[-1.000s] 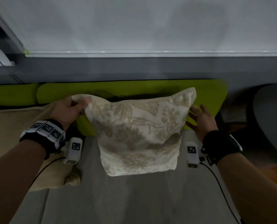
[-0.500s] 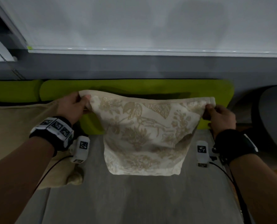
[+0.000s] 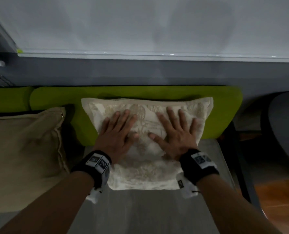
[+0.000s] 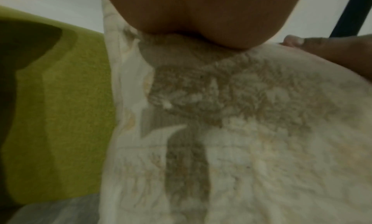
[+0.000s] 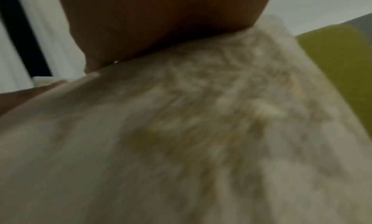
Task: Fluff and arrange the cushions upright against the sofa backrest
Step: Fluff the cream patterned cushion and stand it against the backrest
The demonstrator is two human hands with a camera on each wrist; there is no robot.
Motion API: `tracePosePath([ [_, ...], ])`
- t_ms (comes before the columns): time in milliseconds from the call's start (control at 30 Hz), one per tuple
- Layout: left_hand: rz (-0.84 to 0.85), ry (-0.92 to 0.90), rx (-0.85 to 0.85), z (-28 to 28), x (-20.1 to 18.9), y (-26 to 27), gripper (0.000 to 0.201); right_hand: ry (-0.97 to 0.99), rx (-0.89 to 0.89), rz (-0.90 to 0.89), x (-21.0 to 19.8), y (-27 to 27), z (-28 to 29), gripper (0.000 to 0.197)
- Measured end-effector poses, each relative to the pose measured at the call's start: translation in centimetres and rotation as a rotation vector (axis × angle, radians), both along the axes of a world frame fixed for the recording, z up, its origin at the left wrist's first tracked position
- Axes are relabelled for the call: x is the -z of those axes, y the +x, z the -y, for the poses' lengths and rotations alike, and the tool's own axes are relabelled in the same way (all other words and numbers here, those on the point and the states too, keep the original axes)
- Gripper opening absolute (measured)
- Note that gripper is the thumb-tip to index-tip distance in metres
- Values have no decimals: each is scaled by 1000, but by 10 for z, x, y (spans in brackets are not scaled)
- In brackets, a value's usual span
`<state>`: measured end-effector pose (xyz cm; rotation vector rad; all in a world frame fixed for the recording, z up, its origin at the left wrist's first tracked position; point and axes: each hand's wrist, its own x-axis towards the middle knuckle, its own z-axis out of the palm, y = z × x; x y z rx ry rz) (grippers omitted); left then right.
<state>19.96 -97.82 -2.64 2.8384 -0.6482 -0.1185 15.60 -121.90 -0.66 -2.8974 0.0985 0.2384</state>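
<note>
On the grey sofa seat (image 3: pixel 140 213), the left hand (image 3: pixel 116 134) and right hand (image 3: pixel 175 134) press flat, fingers spread wide, on the cream patterned cushion (image 3: pixel 145 173) (its print blurred), which leans against the green backrest (image 3: pixel 224 105); a tan cushion (image 3: pixel 22 149) stands beside it.

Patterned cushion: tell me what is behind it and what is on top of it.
Behind the patterned cushion stands the green backrest. Its middle is covered. The left hand and right hand press flat on the cushion's front.
</note>
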Motion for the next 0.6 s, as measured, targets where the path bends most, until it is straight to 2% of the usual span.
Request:
tracePosePath([
  [100,-30,29,-9,2,3,19,68,41,138,-122,-1,20,34,93],
  [200,-118,7,-122,-7,3,34,78,124,207,-285,2,24,66,103],
  [300,-188,130,-217,-15,-3,43,88,133,284,-343,1,23,90,105],
  [367,-156,139,-286,-18,-11,43,93,174,430,-201,-4,18,99,99],
  [400,-122,64,-342,-20,-17,40,94,214,487,-19,-7,11,100,95],
  [433,-76,-53,-398,-22,-21,39,92,262,481,218,-12,2,97,89],
  [500,5,-350,-499,-32,-26,34,87,310,295,580,-22,-17,81,65],
  [533,14,-494,-561,-38,-28,31,88,305,216,629,-22,-24,74,55],
  [567,-17,-627,-639,-45,-26,29,93,333,215,604,-16,-29,71,54],
  [600,-90,-748,-733,-51,-26,27,100,413,297,543,-9,-32,71,64],
])
